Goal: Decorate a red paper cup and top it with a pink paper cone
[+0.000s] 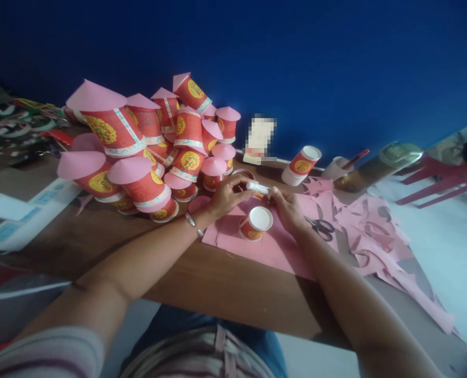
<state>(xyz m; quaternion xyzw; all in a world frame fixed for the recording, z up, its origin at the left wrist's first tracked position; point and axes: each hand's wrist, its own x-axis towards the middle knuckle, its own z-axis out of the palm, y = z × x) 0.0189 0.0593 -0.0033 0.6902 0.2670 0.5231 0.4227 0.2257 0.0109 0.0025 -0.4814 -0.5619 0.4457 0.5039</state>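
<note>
In the head view, the left hand pinches one end of a small white tube between thumb and fingers, and the right hand grips the other end, so the tube lies between the two. Just below them, nearer the body, a red-banded cup stands on pink sheets with its white round end facing up.

Left of the left hand is a heap of red-banded cups with pink paper cones on top, one large cup among them. Beyond the right hand stands another red-banded cup, and farther right a white cup holds a red-handled item. Next to that a see-through jar leans in view; its contents are too blurred to tell. Scissors lie just right of the right hand, near pink scraps.

The bands bear round yellow emblems, and no lettering on them is legible. Print on the white tube is too small to read. A card beyond the hands is pixelated.
</note>
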